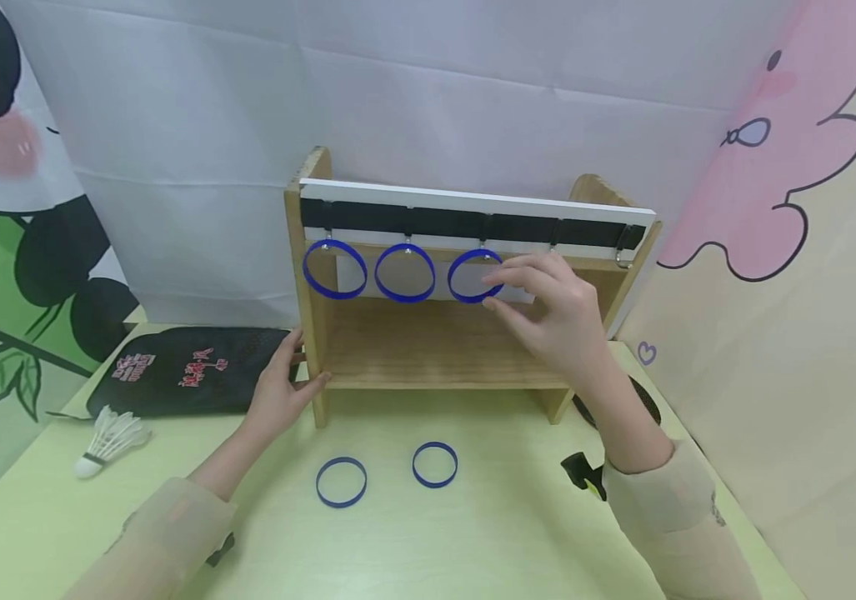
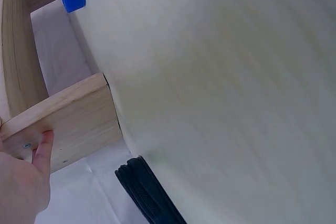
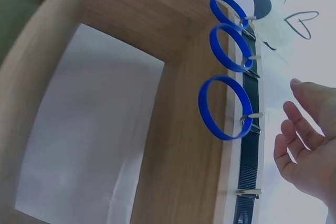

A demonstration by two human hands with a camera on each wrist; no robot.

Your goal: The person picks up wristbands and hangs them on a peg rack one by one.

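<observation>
A small wooden shelf stands on the table, with a black strip and a row of metal hooks along its white top rail. Three blue rings hang from hooks at the left and middle. My left hand holds the shelf's left side panel, thumb at the front edge and fingers on the outer face. Just in front of the third hanging ring is my right hand, fingers loosely bent; the right wrist view shows it apart from the ring, holding nothing. Two more blue rings lie on the table.
Left of the shelf lies a black zipped case with red lettering. A white shuttlecock is in front of it. A dark round object is partly hidden behind the right forearm. A printed cloth hangs behind.
</observation>
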